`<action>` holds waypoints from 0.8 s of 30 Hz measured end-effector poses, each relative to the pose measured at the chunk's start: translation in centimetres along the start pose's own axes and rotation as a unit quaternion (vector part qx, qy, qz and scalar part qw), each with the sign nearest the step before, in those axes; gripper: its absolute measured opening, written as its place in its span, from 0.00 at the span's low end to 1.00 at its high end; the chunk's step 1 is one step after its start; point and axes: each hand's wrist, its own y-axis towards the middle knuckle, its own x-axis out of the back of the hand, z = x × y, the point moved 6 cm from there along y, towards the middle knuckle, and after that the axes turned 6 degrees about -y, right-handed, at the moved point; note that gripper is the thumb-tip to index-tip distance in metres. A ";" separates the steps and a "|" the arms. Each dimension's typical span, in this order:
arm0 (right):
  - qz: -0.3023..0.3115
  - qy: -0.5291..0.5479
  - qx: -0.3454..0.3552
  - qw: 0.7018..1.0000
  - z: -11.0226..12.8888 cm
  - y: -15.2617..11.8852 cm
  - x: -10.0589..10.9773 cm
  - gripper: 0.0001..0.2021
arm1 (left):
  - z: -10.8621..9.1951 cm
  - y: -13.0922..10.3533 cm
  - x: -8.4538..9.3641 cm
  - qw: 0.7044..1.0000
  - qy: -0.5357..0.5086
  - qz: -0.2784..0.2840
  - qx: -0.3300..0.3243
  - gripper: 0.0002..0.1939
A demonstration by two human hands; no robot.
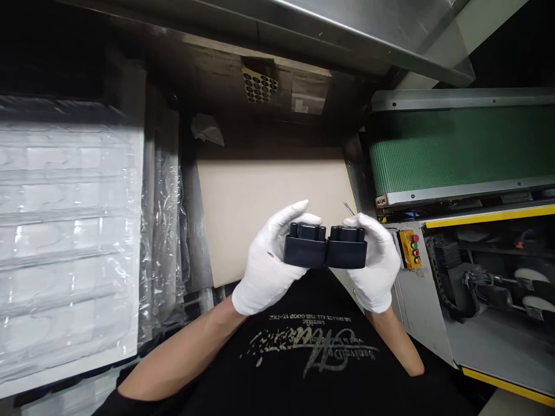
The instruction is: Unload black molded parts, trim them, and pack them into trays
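My white-gloved left hand (271, 254) is closed around a black plastic part (305, 252) with an oval lower body and a narrower ridged top. A matching black plastic part (346, 254) is in my white-gloved right hand (375, 260). Both parts are held upright side by side in front of my chest, their inner edges almost meeting; whether they touch I cannot tell. From behind my right fingers pokes the thin metal tip of what look like tweezers (348, 208). A small dark mark shows on the left glove.
A beige board (269, 179) covers the bench. Clear plastic-wrapped white trays (69, 231) are stacked at left, and a crumpled white piece (207, 128) lies near the back. A sheet of round stickers (259, 86) is at the back. On the right are a green conveyor (459, 147) and a yellow button box (410, 248).
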 end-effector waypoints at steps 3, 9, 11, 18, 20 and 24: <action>0.006 0.003 0.024 1.000 0.1 0.3 0.0 0.30 | 0.0 -0.1 0.0 1.000 -0.005 0.001 -0.005 0.36; 0.015 -0.004 0.031 0.999 0.1 0.2 -0.3 0.29 | 0.3 -0.4 0.3 1.000 -0.014 -0.014 -0.011 0.36; 0.013 -0.023 0.027 0.999 0.1 0.1 -0.4 0.28 | 0.3 -0.3 0.4 1.000 -0.006 -0.012 -0.009 0.36; 0.006 -0.060 0.039 0.997 0.6 -0.1 -0.2 0.29 | -0.1 0.1 0.5 0.999 0.010 -0.003 -0.033 0.35; 0.007 -0.054 0.038 0.998 0.6 -0.1 -0.3 0.29 | 0.0 0.0 0.6 1.000 0.009 -0.007 -0.030 0.35; 0.012 -0.038 0.032 0.999 0.7 0.0 -0.5 0.31 | 0.2 -0.2 0.8 0.999 -0.017 -0.006 -0.028 0.36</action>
